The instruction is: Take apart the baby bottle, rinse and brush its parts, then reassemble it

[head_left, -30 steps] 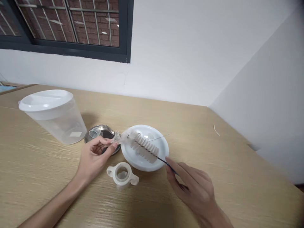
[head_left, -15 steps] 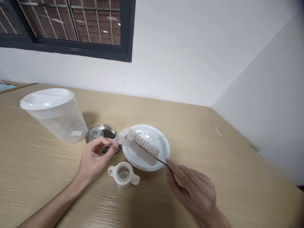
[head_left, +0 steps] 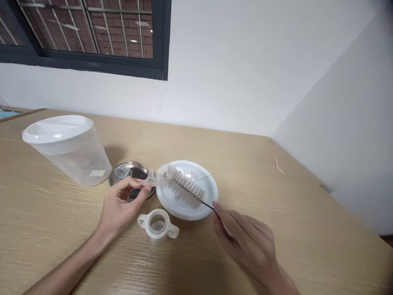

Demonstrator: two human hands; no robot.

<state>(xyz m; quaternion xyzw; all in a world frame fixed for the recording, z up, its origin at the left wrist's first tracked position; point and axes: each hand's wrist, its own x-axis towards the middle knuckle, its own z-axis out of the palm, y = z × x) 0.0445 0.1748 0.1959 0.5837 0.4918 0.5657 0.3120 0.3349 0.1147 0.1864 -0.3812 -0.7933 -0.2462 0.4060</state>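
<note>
My left hand (head_left: 123, 205) pinches a small clear ribbed part (head_left: 150, 178) between thumb and fingers, just above a steel dish (head_left: 132, 174). My right hand (head_left: 245, 241) grips the thin wire handle of a white bottle brush (head_left: 184, 187), whose bristled head lies slanted over a white round lid (head_left: 202, 192). The brush's fluffy tip touches the clear part. A white collar with two handles (head_left: 158, 225) stands on the table below and between both hands.
A clear plastic jar with a white lid (head_left: 67, 149) stands at the left on the wooden table (head_left: 276, 196). A small clear cup (head_left: 121, 173) lies in the steel dish. White walls close off the back and right; a small pale sliver (head_left: 279, 166) lies near the right wall.
The brush has slid slightly back and forth against the clear part; both hands stay nearly in place. The view has shifted a little.
</note>
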